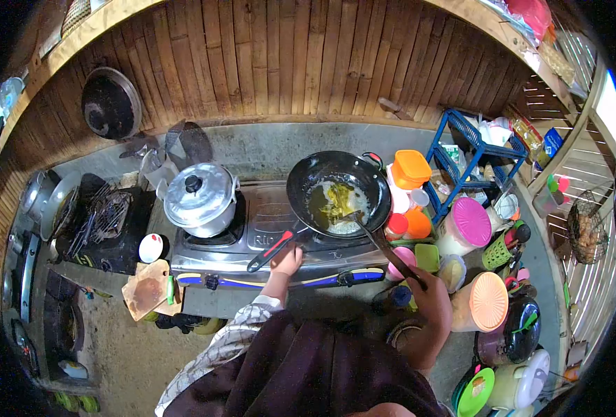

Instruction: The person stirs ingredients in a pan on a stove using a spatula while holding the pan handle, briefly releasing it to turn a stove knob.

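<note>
A black wok [300, 182] sits on the right burner of the stove, with bubbling oil and yellowish-green food [339, 200] inside it. Its long black-and-red handle [270, 251] points toward my front left. My left hand [287, 260] is closed at this handle, close to the stove's front edge; its fingertips are partly hidden. In my right hand [430, 302] is a spatula [384, 247] with a dark handle, the fingers wrapped round its upper end. The spatula's tip rests in the oil at the wok's near right side.
A lidded aluminium pot [200, 198] stands on the left burner of the stove [270, 208]. Left of it are a cutting board [148, 288] with a green-handled knife [170, 290] and a charred grill [103, 215]. Several plastic containers [411, 169] and a blue rack [478, 147] crowd the right.
</note>
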`<state>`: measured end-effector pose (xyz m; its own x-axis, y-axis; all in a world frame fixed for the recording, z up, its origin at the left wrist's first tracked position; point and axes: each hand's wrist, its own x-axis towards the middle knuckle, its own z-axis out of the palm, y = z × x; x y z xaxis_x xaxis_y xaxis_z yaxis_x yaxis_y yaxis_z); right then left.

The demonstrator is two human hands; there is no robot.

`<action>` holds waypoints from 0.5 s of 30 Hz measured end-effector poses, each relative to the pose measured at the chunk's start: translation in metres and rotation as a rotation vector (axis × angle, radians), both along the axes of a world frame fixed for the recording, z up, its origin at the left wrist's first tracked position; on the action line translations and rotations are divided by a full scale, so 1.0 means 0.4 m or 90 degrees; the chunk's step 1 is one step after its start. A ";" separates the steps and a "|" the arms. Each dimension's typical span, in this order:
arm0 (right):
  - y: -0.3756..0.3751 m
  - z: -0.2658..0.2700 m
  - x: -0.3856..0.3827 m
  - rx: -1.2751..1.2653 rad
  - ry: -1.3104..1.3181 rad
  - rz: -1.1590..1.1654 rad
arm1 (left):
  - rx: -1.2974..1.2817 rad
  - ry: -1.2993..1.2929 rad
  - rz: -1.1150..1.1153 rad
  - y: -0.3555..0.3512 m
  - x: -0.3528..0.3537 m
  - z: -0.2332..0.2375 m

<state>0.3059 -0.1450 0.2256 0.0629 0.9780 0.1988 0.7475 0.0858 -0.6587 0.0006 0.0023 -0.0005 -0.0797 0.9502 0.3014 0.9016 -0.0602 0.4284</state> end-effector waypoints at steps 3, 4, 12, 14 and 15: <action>-0.010 0.024 -0.004 -0.036 0.003 0.005 | -0.006 -0.003 -0.019 0.001 -0.003 -0.005; -0.011 0.023 -0.003 -0.044 0.017 -0.006 | 0.006 -0.004 -0.016 0.000 -0.002 -0.004; 0.019 -0.007 -0.011 -0.062 0.042 0.015 | 0.030 -0.005 -0.014 -0.002 -0.002 0.001; 0.028 0.017 -0.041 -0.121 0.007 -0.009 | 0.043 0.009 -0.003 -0.004 -0.001 -0.002; 0.036 0.003 -0.044 -0.121 0.007 -0.009 | 0.042 0.009 -0.002 -0.004 -0.002 -0.003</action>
